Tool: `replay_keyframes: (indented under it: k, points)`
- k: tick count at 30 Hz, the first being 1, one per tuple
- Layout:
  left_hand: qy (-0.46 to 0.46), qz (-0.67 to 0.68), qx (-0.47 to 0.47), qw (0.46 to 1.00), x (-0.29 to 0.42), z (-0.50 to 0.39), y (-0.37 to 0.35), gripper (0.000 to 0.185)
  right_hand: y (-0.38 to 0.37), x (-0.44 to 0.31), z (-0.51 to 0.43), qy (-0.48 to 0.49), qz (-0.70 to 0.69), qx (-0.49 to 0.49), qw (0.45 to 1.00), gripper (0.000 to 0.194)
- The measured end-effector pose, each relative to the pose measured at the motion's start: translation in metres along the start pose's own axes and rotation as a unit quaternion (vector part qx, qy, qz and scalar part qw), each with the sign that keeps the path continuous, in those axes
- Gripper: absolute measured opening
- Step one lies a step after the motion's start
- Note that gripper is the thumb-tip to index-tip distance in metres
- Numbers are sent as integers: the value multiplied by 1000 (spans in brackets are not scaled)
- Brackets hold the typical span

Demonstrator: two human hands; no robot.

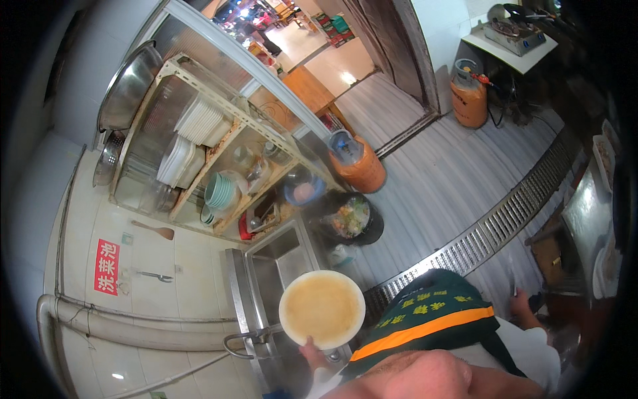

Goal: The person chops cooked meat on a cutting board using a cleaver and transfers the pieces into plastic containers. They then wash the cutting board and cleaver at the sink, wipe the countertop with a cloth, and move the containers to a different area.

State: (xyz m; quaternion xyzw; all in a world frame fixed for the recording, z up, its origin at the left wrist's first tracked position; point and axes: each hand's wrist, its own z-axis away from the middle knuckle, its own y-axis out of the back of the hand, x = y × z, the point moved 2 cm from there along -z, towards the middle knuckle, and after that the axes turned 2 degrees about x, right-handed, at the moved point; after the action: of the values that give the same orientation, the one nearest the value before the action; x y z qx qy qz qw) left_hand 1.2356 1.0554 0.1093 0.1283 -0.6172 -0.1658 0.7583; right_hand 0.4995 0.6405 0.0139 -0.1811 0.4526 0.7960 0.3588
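My left hand [313, 353] grips the near rim of a round white plate [323, 275], its thumb on the edge. A yellowish-brown layer covers the plate's middle; whether it is liquid or residue I cannot tell. The plate is held above the edge of a stainless steel sink [276, 254] and hides part of it. Just left of the plate is a curved metal faucet [239, 345]. Out to the right, my right hand [521, 305] hangs beside my apron [433, 311]. Its fingers look curled beside a thin, unclear object, and its grip is too small to make out.
A black bin of food scraps [376, 224] stands beyond the sink, near an orange gas cylinder [366, 167]. A metal rack [229, 117] holds stacked dishes. A drain grate [478, 254] crosses the floor. At right is a steel worktop [585, 209] with dishes.
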Motion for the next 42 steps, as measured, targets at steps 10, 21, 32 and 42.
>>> replay_keyframes:
  k: [10,21,32,42]
  points:
    - [-122,-482,17,868,171,17,-55,66,-103,-163,-108,6,-96,-174,980,17]
    - [89,-367,321,869,123,325,44,68,-167,-380,-281,124,94,-416,896,13]
    - [376,-358,514,683,163,475,162,60,-258,-420,-310,284,215,-449,819,9]
    - [459,-361,519,624,102,505,321,59,-338,-395,-174,190,267,-439,837,9]
